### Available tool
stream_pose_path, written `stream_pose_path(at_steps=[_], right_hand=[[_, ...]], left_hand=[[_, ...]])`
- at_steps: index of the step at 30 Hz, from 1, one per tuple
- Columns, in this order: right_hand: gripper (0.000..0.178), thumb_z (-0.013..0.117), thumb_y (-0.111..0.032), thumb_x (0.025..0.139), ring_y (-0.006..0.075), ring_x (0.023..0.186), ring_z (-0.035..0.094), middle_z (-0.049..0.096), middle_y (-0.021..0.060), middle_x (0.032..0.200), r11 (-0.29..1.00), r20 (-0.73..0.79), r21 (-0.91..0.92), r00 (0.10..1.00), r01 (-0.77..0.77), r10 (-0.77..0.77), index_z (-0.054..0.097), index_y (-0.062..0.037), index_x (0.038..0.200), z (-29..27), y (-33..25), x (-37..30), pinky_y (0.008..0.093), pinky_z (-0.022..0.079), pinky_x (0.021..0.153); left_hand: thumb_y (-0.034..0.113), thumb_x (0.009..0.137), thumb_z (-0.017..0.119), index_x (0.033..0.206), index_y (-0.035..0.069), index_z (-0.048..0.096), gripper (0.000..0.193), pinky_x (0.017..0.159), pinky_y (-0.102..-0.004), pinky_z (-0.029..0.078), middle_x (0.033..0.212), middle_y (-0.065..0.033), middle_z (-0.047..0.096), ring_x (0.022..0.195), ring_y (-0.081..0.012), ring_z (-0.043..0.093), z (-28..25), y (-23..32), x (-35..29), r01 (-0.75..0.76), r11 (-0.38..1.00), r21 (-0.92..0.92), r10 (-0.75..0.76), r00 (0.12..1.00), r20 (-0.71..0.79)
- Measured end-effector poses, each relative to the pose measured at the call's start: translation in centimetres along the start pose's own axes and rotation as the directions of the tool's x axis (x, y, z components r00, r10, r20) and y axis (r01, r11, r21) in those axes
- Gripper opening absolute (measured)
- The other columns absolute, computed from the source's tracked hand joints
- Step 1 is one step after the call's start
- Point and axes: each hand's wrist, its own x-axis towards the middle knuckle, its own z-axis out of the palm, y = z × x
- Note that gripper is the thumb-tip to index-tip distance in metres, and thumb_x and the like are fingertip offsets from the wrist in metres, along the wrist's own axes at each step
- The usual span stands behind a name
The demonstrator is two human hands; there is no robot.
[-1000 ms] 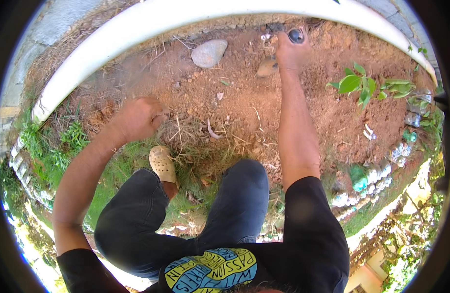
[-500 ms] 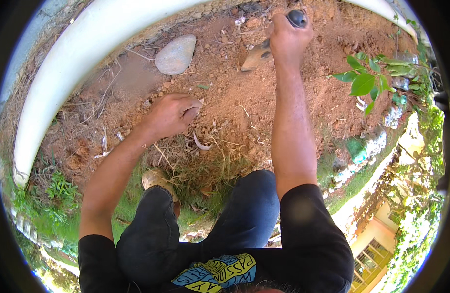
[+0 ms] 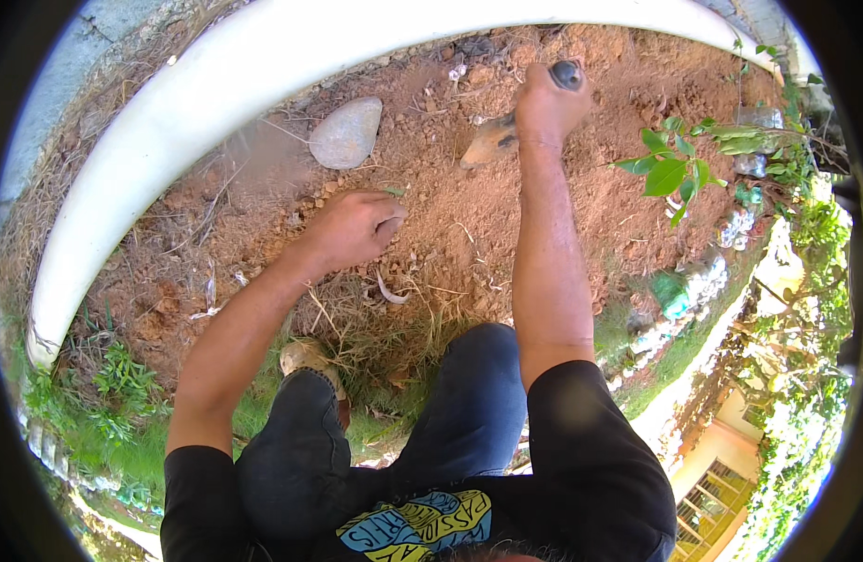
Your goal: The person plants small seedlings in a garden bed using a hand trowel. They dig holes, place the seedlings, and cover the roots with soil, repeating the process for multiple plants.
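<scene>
Two hands below grey stone (image 3: 345,132): left hand (image 3: 354,229) clenched in soil, right hand (image 3: 546,101) grasping trowel (image 3: 492,143); best dug shallowly.

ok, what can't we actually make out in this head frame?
- Right hand: closed on a dark-handled tool; its blade is soil-coated, so its shape is unclear.
- Left hand: fingers curled on the soil; whether they pinch anything is hidden.
- Shoe: mostly covered by the knee.
- Bottles along the bed edge: too small and warped at the rim.
</scene>
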Motion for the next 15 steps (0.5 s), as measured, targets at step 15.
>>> stream_pose_path(at_steps=[15], right_hand=[[0.004, 0.061, -0.004, 0.081, 0.0128, 0.064, 0.056, 0.061, 0.0004, 0.072, 0.897, -0.17, 0.226, 0.922, 0.38, -0.348, 0.062, 0.0003, 0.081, 0.3, -2.6, 6.8, 0.0305, 0.045, 0.06]], left_hand=[[0.027, 0.096, 0.054, 0.146, 0.012, 0.047, 0.052, 0.123, -0.0468, 0.022, 0.154, -0.018, 0.037, 0.144, -0.031, 0.033, 5.5, -1.3, 2.3, -0.108, 0.871, 0.479, 0.023, 0.983, 0.18]])
